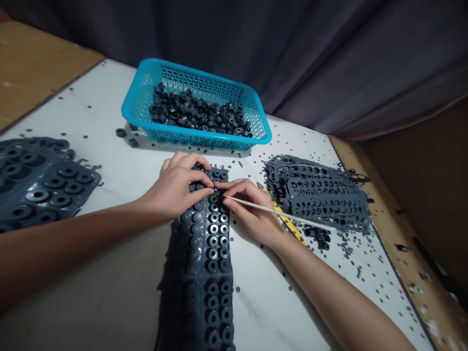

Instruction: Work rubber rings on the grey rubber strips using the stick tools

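A long dark rubber sheet with rows of moulded ring-shaped parts runs up the middle of the table. At its far end my left hand lies over the sheet, thumb and fingertips pinching at the rings. My right hand is closed around a thin white stick, whose near end points back over my forearm. Its index finger meets my left fingertips at the sheet. What exactly the left fingertips hold is hidden. Beside my right wrist lies a yellow cutter.
Behind the hands stands a blue basket with many small black rubber pieces. On the right lies a stack of punched sheets; on the left, another ringed sheet. Small black discs are scattered over the white table. A dark curtain hangs behind.
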### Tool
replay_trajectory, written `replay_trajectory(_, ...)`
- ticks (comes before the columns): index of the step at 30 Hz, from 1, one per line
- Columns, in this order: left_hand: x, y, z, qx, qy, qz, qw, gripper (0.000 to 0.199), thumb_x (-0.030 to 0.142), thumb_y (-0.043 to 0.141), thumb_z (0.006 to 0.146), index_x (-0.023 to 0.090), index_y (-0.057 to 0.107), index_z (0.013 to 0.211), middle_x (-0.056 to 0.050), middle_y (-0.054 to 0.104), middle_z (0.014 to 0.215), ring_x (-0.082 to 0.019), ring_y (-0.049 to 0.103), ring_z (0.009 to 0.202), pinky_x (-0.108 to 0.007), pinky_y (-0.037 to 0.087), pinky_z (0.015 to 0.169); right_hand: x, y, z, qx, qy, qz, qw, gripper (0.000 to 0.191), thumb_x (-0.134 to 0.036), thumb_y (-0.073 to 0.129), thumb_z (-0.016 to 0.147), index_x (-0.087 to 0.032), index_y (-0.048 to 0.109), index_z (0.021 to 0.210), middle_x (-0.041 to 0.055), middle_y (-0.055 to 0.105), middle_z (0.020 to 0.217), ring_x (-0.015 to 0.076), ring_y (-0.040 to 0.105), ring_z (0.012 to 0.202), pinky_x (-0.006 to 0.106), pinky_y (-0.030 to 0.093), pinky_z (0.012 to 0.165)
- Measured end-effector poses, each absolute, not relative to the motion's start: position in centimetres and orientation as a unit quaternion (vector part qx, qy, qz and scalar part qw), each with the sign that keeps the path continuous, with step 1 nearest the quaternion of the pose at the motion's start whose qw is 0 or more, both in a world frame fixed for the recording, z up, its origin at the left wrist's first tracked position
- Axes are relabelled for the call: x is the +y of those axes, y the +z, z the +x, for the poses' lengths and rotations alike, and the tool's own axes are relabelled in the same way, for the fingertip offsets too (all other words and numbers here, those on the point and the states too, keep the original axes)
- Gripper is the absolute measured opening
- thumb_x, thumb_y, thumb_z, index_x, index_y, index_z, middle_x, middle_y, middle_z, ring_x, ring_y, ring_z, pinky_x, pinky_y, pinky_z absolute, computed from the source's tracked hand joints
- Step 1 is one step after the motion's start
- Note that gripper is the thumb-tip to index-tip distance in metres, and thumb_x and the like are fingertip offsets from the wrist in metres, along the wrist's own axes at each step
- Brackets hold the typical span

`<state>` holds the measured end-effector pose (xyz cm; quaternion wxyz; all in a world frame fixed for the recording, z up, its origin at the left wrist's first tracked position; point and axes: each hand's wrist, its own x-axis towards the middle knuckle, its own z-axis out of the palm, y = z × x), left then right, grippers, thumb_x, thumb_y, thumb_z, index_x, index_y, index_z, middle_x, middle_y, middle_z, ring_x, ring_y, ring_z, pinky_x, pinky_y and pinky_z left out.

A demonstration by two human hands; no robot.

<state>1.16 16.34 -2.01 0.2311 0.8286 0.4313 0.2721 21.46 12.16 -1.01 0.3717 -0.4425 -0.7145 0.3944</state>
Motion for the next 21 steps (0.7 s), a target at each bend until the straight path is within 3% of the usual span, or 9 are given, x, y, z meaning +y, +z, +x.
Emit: replay_trajectory(21, 16.32, -1.86, 1.36, 0.452, 0.247, 0.822, 0.242, 0.012, 0.031, 0.061, 0.081, 0.025, 0.071, 0.078, -0.002, 0.056, 0.11, -0.028, 0.043, 0.111, -0.046, 0.032, 0.094, 12.56, -1.03, 21.07, -0.78, 0.287, -0.424, 0.36, 0.004, -0.024, 0.056, 0.09, -0.022, 0.059, 0.089, 0.005, 0.069, 0.099, 0.0183, 0.064, 0.095, 0.032, 0.049, 0.079)
